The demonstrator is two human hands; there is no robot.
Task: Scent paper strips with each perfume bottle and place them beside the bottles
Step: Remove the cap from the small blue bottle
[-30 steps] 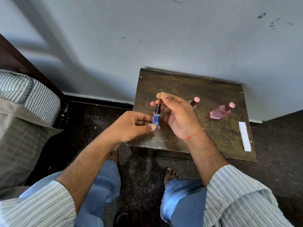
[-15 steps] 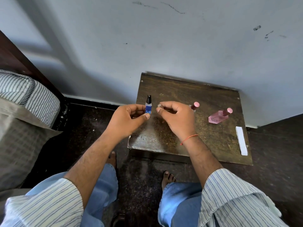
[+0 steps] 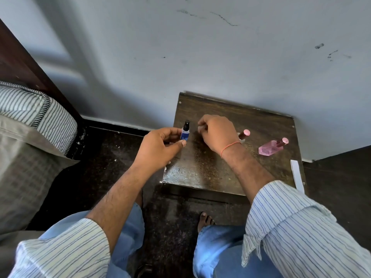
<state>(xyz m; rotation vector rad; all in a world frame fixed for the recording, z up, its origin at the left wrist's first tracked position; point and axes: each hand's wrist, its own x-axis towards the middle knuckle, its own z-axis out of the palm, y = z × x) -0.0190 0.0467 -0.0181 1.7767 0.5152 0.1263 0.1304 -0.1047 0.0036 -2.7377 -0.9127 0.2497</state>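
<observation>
While 1 s ago the blue bottle was held up between both hands over the worktop's front-middle, w/ the right hand's fingers on its top, it's now carried out to the far-left part of the worktop and sits low there, looks set down or nearly so, can't tell if base touches. Left hand grips it, thumb and fingers curled round the lower body. Right hand has come off the bottle and is just beside it, fingers curled, pinching something small and pale at the tips; prob the cap, could be paper, too small to tell. My read: bottle's uncapped, black nozzle bare, so spraying step is close.

Blue bottle's long axis is upright, nozzle pointing up and a bit toward the wall. Two pink-capped bottles are further right on the worktop; the one in full view seems to lean, cap up-right. One white paper strip lies at the right edge, long axis running front-to-back, untouched
</observation>
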